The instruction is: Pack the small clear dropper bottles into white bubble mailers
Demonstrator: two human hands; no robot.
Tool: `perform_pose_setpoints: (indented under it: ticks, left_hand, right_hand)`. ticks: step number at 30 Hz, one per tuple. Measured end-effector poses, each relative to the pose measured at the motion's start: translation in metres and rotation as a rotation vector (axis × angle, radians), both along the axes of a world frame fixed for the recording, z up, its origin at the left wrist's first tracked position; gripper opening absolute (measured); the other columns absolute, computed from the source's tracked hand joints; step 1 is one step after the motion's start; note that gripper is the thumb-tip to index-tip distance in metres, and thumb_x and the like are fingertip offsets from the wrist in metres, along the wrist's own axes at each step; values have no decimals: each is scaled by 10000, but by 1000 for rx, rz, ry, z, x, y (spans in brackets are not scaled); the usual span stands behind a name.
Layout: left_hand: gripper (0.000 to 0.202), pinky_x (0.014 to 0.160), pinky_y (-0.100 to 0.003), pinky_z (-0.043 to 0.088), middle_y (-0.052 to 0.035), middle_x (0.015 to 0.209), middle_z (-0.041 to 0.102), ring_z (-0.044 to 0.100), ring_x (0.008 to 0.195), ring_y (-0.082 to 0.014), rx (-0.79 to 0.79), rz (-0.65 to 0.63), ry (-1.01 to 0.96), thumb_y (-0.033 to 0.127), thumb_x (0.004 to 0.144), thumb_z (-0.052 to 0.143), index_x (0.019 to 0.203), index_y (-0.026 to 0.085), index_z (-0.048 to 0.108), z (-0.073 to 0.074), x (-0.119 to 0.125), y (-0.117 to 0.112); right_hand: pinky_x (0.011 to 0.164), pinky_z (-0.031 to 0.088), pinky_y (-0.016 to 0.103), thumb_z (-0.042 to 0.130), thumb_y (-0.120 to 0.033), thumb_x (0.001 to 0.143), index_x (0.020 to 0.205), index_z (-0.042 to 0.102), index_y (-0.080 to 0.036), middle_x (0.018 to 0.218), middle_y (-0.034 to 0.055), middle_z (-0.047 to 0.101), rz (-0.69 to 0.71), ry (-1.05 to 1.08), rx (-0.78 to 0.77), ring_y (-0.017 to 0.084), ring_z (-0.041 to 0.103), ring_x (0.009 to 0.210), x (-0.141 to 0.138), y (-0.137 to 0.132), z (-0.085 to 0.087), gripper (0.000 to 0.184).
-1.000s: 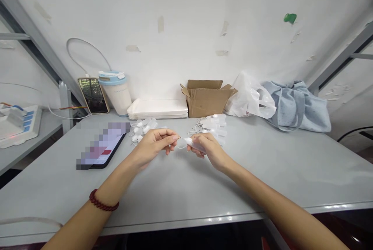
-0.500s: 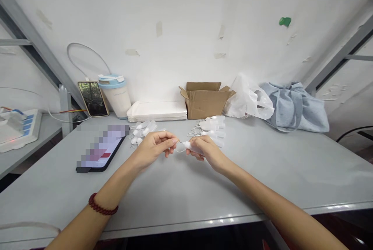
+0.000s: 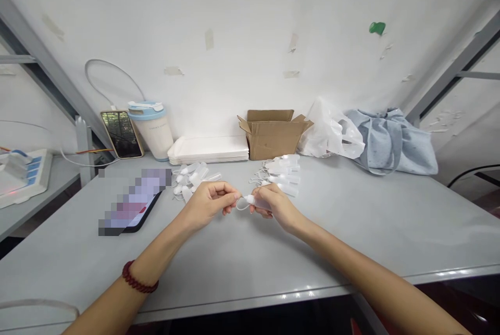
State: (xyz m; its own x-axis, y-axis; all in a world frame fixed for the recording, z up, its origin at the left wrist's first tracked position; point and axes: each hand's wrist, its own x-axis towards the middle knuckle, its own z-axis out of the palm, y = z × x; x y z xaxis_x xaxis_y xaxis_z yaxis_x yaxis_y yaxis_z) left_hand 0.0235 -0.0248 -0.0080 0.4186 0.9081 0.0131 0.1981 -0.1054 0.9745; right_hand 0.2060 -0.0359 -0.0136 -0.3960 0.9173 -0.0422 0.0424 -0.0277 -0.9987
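My right hand [image 3: 280, 206] is closed around a small translucent squeeze bottle [image 3: 260, 202], held sideways with its white top facing left. A thin strap loop [image 3: 241, 207] curves out from that top. The fingertips of my left hand [image 3: 211, 203] are pinched together at the far end of the loop; the bit between them is too small to make out. Behind my left hand lies a loose pile of similar bottles [image 3: 200, 172]. More such bottles [image 3: 288, 178] lie in a row beyond my right hand, their straps pointing left.
On the grey table [image 3: 250, 267] a phone [image 3: 136, 202] lies at left. Along the wall stand a propped phone [image 3: 123, 134], a lidded cup [image 3: 152, 132], a stack of white sheets or envelopes [image 3: 209, 148], an open cardboard box [image 3: 275, 137], a plastic bag [image 3: 324, 134] and a blue cloth bag [image 3: 414, 142].
The view has shifted slightly, moving the background a little left. Both hands sit slightly lower in view, keeping the same hold on the bottle and its loop.
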Motion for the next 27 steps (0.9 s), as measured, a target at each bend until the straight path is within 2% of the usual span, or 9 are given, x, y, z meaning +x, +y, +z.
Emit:
perform_pose_setpoints:
  ticks: [8, 13, 19, 27]
  left_hand:
    - [189, 540, -224, 417, 25, 580, 559, 487, 524, -90, -43, -20, 17, 335, 751, 609, 694, 155, 623, -3, 5, -2]
    - [210, 540, -228, 412, 17, 597, 562, 493, 528, -92, -66, -43, -8, 331, 764, 602, 662, 148, 614, 1, 1, -1]
    - [230, 568, -238, 416, 14, 676, 571, 480, 547, -88, -41, 26, -75, 366, 806, 560, 875, 163, 643, 14, -12, 1]
    - [228, 529, -219, 388, 12, 642, 565, 468, 529, -84, 0, -53, 68, 373, 781, 584, 743, 150, 614, 12, -4, -2]
  right_hand:
    - [404, 160, 245, 384, -265, 666, 458, 516, -151, 350, -56, 290, -34, -8, -44, 67, 221, 371, -2, -2, 1, 271]
    - [410, 191, 238, 370, -258, 678, 489, 531, -147, 380, -49, 315, -8, -27, -14, 73, 260, 393, -2, -3, 3, 272]
    - [427, 219, 232, 361, -267, 739, 563, 552, -146, 434, -48, 335, 10, 5, 41, 79, 281, 433, 0, -1, 9, 287]
    - [417, 198, 230, 370, -270, 724, 548, 537, -150, 410, -57, 319, 19, -13, 14, 72, 260, 407, -2, -1, 4, 270]
